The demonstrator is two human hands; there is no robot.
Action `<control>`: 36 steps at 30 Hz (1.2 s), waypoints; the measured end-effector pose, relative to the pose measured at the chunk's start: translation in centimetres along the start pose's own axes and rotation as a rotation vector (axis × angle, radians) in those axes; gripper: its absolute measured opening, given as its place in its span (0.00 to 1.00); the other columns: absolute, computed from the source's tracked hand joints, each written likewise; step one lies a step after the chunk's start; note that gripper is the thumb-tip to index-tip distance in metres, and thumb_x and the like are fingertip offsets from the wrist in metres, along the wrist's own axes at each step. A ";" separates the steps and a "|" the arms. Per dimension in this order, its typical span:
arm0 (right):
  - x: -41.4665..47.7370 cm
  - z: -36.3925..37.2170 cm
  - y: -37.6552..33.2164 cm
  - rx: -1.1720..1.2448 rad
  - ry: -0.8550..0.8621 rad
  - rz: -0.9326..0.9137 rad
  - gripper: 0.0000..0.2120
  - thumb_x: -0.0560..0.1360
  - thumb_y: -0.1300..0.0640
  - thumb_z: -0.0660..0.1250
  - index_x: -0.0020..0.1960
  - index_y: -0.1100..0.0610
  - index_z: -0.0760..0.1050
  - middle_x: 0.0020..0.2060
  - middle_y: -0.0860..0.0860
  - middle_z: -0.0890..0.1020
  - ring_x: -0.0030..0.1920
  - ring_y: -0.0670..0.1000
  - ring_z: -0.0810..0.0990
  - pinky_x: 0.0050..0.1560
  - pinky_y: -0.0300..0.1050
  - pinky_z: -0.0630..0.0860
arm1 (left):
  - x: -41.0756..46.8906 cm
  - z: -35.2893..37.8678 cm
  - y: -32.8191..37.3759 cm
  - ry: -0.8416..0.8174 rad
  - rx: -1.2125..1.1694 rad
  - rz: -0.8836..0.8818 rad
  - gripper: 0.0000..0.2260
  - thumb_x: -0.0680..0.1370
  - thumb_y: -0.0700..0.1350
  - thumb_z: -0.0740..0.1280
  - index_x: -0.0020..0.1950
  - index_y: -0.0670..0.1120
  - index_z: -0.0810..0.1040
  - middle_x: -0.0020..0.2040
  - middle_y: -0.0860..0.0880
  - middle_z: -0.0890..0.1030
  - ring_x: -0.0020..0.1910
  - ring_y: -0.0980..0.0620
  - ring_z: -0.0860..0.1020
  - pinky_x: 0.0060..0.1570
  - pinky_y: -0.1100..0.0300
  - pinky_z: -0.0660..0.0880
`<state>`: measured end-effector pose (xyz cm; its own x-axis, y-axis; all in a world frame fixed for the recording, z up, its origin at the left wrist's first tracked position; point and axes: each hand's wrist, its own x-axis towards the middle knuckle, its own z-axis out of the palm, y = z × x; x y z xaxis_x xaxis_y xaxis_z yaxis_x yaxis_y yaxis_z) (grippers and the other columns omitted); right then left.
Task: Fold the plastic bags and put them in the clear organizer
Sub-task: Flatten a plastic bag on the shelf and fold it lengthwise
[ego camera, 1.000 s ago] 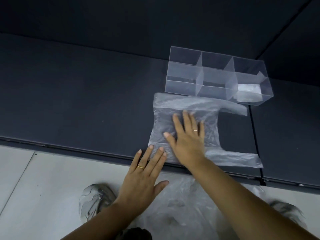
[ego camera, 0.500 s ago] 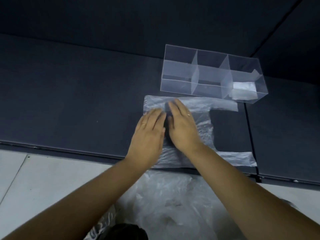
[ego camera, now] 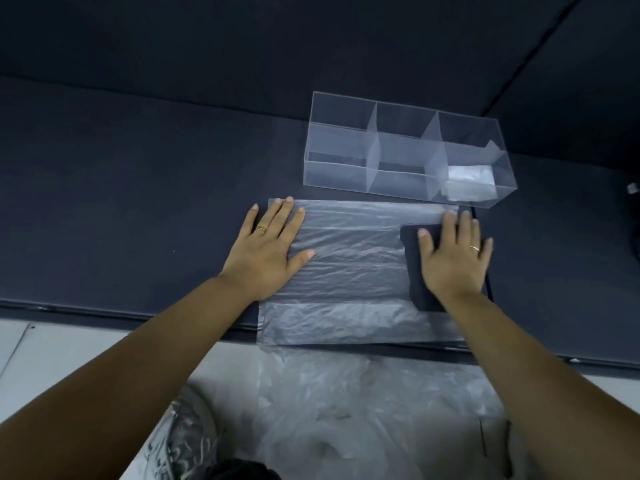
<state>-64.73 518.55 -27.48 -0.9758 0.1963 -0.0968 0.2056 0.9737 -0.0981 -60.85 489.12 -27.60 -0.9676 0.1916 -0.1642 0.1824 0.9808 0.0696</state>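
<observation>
Hands, together at mid-bag half a second ago, are now apart. Left hand (ego camera: 270, 251) lies flat, fingers spread, on the plastic bag (ego camera: 349, 268) at its left edge; right hand (ego camera: 453, 258) lies flat at the handle end. The bag is smoothed, just near of the clear organizer (ego camera: 339, 171). Judged ready for the first fold.

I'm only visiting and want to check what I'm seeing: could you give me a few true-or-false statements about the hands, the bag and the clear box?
1. The left hand and right hand lie open, fingers straight. True.
2. The clear organizer is empty. False: a folded bag sits in its right-end compartment.
3. The plastic bag is crumpled into a ball. False: it lies spread flat on the dark surface.
4. Loose plastic lies on the floor. True.
</observation>
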 end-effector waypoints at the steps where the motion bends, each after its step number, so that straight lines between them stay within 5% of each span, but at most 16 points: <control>1: 0.0 -0.7 0.4 0.017 0.006 0.038 0.31 0.81 0.43 0.48 0.79 0.57 0.48 0.78 0.56 0.49 0.78 0.56 0.45 0.75 0.59 0.41 | -0.3 -0.5 0.0 0.018 0.001 -0.008 0.34 0.78 0.64 0.39 0.78 0.46 0.40 0.79 0.47 0.41 0.77 0.51 0.39 0.74 0.49 0.35; 5: -3.5 -2.8 -2.4 0.301 0.198 -0.093 0.26 0.80 0.59 0.59 0.76 0.62 0.57 0.77 0.59 0.56 0.77 0.57 0.52 0.76 0.55 0.49 | -4.3 -1.5 2.7 0.338 -0.163 0.034 0.22 0.81 0.46 0.54 0.71 0.35 0.67 0.74 0.38 0.65 0.74 0.41 0.61 0.74 0.47 0.53; 7: -7.9 -2.6 -5.9 0.480 0.180 -0.251 0.25 0.80 0.61 0.60 0.76 0.60 0.59 0.76 0.56 0.59 0.77 0.54 0.54 0.77 0.52 0.51 | -6.7 -0.5 4.3 0.358 -0.173 0.084 0.20 0.78 0.41 0.55 0.67 0.34 0.73 0.70 0.37 0.70 0.71 0.39 0.67 0.70 0.43 0.61; 11: -14.1 0.2 -10.5 0.408 -0.064 -0.506 0.25 0.82 0.52 0.53 0.78 0.55 0.53 0.78 0.52 0.53 0.78 0.49 0.47 0.77 0.46 0.43 | -9.4 0.9 5.0 0.149 -0.051 0.085 0.27 0.80 0.51 0.48 0.71 0.34 0.67 0.72 0.37 0.67 0.72 0.40 0.66 0.68 0.42 0.66; 18: -10.0 1.2 0.2 0.020 -0.005 -0.186 0.35 0.77 0.37 0.37 0.79 0.54 0.47 0.78 0.51 0.47 0.78 0.50 0.44 0.76 0.51 0.38 | -9.5 1.7 4.5 0.115 0.002 0.068 0.31 0.80 0.58 0.46 0.74 0.37 0.62 0.75 0.40 0.62 0.74 0.43 0.60 0.72 0.47 0.57; 24: -8.7 -0.7 5.5 0.066 0.128 0.016 0.29 0.81 0.46 0.54 0.77 0.62 0.56 0.76 0.61 0.56 0.77 0.60 0.52 0.75 0.61 0.49 | -10.6 2.2 2.3 0.111 -0.022 0.306 0.38 0.77 0.68 0.49 0.76 0.41 0.59 0.76 0.44 0.60 0.75 0.47 0.59 0.72 0.45 0.54; 28: -12.8 -1.9 -0.2 0.485 0.022 -0.313 0.35 0.74 0.36 0.59 0.73 0.57 0.64 0.75 0.53 0.61 0.74 0.54 0.59 0.74 0.53 0.56 | -12.1 2.7 0.4 0.279 -0.101 0.413 0.23 0.78 0.55 0.60 0.70 0.46 0.73 0.71 0.49 0.71 0.71 0.50 0.68 0.69 0.45 0.62; 31: -16.1 -0.7 -4.5 0.411 -0.083 -0.625 0.36 0.69 0.36 0.68 0.72 0.54 0.67 0.73 0.50 0.65 0.74 0.49 0.59 0.74 0.52 0.53 | -12.6 1.9 0.8 0.454 -0.222 0.412 0.11 0.78 0.47 0.64 0.55 0.47 0.84 0.61 0.50 0.81 0.64 0.50 0.76 0.64 0.46 0.69; 34: -16.5 -0.3 -6.5 0.394 -0.026 -0.644 0.24 0.67 0.50 0.76 0.60 0.57 0.78 0.62 0.52 0.77 0.65 0.52 0.72 0.69 0.57 0.65 | -12.3 0.0 1.8 0.506 -0.440 0.327 0.12 0.78 0.49 0.64 0.49 0.46 0.86 0.51 0.53 0.84 0.59 0.54 0.79 0.63 0.51 0.70; 36: -15.5 -1.1 -5.9 0.470 0.012 -0.608 0.10 0.68 0.58 0.76 0.48 0.59 0.82 0.49 0.51 0.83 0.51 0.53 0.81 0.58 0.48 0.73 | -12.1 -1.7 1.7 0.449 -0.665 0.201 0.10 0.77 0.52 0.66 0.48 0.49 0.85 0.48 0.58 0.84 0.56 0.60 0.78 0.63 0.60 0.69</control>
<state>-50.89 509.84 -24.35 -0.9275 -0.3544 0.1189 -0.3597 0.7598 -0.5415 -49.10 488.45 -23.86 -0.9310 0.1896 0.3119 0.3543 0.6756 0.6465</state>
